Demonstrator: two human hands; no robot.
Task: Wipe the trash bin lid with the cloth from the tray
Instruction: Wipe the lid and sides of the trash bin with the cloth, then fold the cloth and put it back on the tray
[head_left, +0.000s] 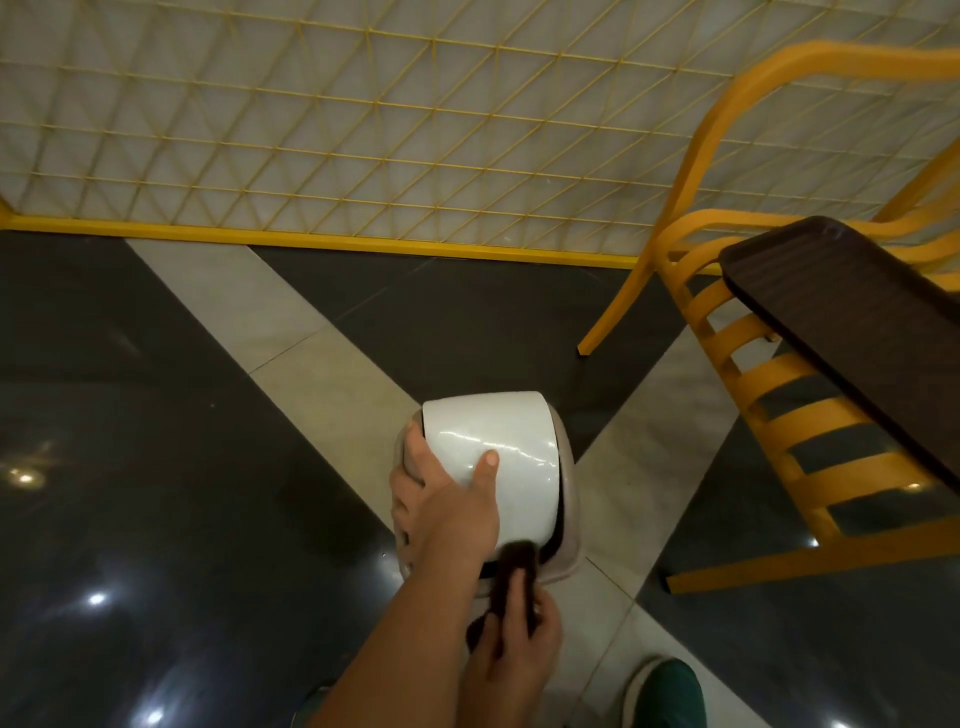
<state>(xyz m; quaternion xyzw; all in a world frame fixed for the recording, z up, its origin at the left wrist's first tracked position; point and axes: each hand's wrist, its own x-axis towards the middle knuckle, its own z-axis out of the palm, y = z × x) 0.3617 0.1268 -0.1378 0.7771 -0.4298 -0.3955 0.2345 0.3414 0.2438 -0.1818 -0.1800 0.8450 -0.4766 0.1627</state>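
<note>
Dark tiled floor (156, 415), bin (563, 558) standing on it w/ white lid (498, 457). Left hand (447, 499) spread flat on lid's left edge. Right hand (519, 639) grips dark cloth (511, 577) at lid's near edge. Tray (852, 317) on yellow chair (753, 384).

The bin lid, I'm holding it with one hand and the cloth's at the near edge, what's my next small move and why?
Probably sweep the cloth forward over the white lid. The right hand grips the cloth at the lid's near edge, the left hand steadies the lid, and most of the glossy top lies beyond the cloth.
</note>
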